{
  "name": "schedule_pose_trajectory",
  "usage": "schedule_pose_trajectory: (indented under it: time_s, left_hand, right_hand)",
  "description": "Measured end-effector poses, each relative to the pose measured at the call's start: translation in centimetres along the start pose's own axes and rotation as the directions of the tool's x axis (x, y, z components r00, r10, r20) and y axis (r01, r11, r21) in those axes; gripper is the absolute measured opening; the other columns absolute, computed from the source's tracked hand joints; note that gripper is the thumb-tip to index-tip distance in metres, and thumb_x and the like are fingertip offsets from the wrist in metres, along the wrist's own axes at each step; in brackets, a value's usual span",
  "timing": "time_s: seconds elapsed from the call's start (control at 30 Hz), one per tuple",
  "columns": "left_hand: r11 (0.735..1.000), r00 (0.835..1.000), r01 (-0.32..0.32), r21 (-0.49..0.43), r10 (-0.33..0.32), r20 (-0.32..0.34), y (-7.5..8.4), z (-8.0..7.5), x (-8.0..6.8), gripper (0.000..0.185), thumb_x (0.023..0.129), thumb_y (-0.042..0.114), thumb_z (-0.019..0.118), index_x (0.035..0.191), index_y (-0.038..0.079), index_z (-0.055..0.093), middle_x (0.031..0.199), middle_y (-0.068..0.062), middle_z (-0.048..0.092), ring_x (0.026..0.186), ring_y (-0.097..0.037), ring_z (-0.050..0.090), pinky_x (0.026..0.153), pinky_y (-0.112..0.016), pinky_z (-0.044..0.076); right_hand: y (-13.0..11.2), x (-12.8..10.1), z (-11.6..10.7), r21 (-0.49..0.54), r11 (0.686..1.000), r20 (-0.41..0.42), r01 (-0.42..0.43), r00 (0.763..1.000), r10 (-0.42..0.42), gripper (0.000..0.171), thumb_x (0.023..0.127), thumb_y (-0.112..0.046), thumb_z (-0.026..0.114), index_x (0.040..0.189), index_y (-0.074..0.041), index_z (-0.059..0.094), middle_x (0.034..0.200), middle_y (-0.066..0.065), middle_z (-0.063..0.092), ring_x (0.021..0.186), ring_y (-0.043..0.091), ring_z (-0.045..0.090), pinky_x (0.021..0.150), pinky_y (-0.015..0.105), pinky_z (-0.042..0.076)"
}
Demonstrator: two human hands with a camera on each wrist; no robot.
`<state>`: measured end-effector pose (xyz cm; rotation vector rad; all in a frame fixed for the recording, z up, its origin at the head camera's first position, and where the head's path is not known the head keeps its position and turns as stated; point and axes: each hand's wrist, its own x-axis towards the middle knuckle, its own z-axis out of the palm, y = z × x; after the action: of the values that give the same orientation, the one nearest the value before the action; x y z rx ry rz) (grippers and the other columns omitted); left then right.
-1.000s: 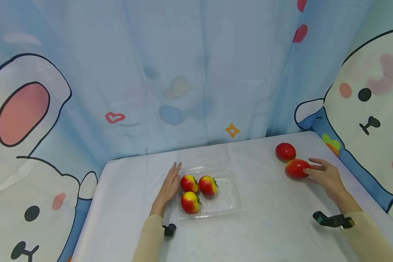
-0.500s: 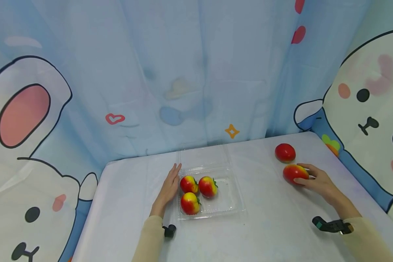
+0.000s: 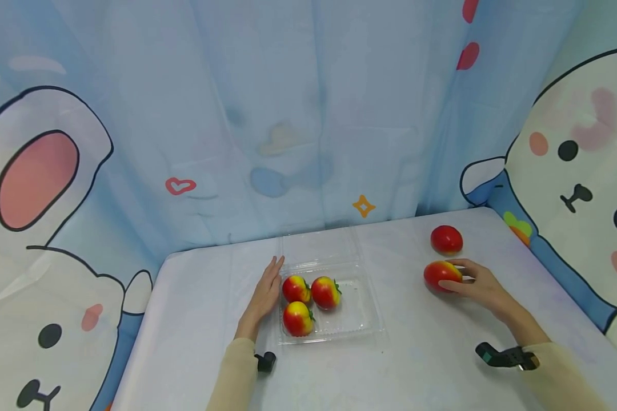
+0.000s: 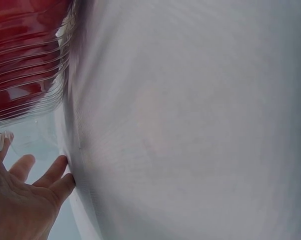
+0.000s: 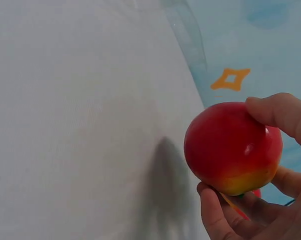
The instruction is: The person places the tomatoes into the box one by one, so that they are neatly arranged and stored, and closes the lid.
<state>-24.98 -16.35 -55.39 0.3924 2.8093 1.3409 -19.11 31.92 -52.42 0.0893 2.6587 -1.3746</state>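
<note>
In the head view my right hand (image 3: 475, 285) holds a red-and-yellow tomato (image 3: 440, 276) between thumb and fingers. The right wrist view shows this tomato (image 5: 230, 147) raised, its shadow falling on the white cloth apart from it. A clear plastic box (image 3: 360, 317) lies with its lid opened back towards the curtain. Three tomatoes with green leafy tops, one of them the front tomato (image 3: 298, 319), sit in its left part. Along the box's left side rests my left hand (image 3: 262, 294), fingers extended; from the left wrist, the hand (image 4: 28, 195) appears beside the ribbed wall.
Another red tomato (image 3: 447, 240) lies at the table's back right, behind my right hand. White cloth covers the table (image 3: 406, 365). A light blue printed curtain (image 3: 298, 114) hangs behind its back edge, with cartoon-printed cloth (image 3: 586, 171) on the right.
My right hand has closed on the tomato beside the back one and carried it leftwards, away from its neighbour. The left hand and box have stayed in place.
</note>
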Motion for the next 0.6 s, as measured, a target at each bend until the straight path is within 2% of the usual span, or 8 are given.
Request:
schedule_pose_trajectory:
  time_s: [0.43,0.6]
  left_hand:
    - [1.0,1.0,0.0,-0.007,0.0,0.008,-0.1,-0.1,0.0,0.051,0.105,0.016,0.037,0.155,0.013,0.032,0.161,-0.017,0.023,0.146,-0.037,0.024,0.117,-0.057,0.02]
    - [1.0,1.0,0.014,-0.014,-0.014,0.01,0.0,-0.1,0.1,0.051,0.105,0.018,0.037,0.155,0.015,0.032,0.162,-0.016,0.022,0.147,-0.036,0.023,0.117,-0.057,0.02]
  right_hand:
    - [-6.4,0.4,3.0,0.061,0.993,-0.026,0.105,0.994,-0.103,0.074,0.091,-0.038,0.07,0.146,0.0,0.038,0.135,0.029,0.044,0.115,0.043,0.049,0.079,0.045,0.059]
    - [-8.9,0.7,4.8,0.077,0.992,-0.01,0.099,0.995,-0.098,0.074,0.089,-0.041,0.072,0.144,-0.002,0.041,0.135,0.026,0.047,0.116,0.041,0.049,0.082,0.048,0.058]
